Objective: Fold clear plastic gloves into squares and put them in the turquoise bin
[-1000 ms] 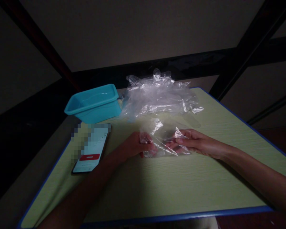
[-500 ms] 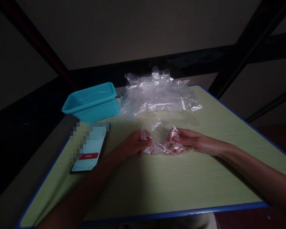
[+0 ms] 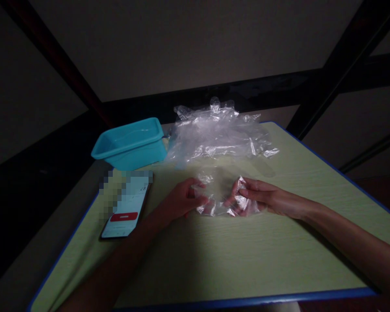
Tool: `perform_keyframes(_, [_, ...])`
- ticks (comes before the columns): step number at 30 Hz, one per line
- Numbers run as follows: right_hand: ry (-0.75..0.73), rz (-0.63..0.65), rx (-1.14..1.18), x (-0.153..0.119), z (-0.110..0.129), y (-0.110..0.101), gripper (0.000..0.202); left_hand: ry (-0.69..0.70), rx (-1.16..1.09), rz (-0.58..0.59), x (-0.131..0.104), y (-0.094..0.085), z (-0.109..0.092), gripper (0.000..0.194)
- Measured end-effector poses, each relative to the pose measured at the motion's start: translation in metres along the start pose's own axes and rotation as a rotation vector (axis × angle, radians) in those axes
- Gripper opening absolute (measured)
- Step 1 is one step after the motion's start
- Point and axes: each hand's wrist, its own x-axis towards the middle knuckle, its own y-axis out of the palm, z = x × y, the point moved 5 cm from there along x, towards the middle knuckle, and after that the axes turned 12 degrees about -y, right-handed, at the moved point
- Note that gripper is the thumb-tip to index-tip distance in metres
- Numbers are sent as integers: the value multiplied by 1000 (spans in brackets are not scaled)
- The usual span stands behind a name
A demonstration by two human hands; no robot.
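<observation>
- Head view, and both bare hands are in over the desk (image 3: 247, 255), working one crumpled sheet of clear plastic film (image 3: 212, 208) between them, near the middle of the pale, wood-grained top.
- Right hand (image 3: 260, 195) has it: thumb and fingers clamped on a bunched, shiny fold at the film's right side.
- Left hand (image 3: 186, 197) is at the other side! Thumb and forefinger stand apart in a curve, film at their tips; whether the lower fingers grip it, I cannot tell.
- Just beyond the film, a broad heap of clear plastic (image 3: 217, 134) glints at the far side, rounded ends poking up along its top.
- Left of that heap, right beside it, a turquoise tub (image 3: 139, 157) sits with its mouth upward.
- Nearer, a phone (image 3: 130, 203) lies face up by the left forearm, a red bar across its lit screen, one side blurred into blocks.
- Blue edging (image 3: 247, 299) rims the desk.
</observation>
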Motion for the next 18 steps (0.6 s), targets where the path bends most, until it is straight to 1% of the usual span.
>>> perform_keyframes(4, [0,-13,27,1,-2,-1,22,-55,-53,53,-5,-4,4,56])
perform_keyframes(8, [-16,-18,56,2,-3,-2,23,-28,-130,97,-6,-3,6,66])
perform_keyframes(14, [-2,-24,71,1,-4,-2,25,-34,-129,83,-3,2,8,62])
perform_keyframes(18, [1,-20,74,1,-2,-1,27,-7,-164,69,-3,4,8,61])
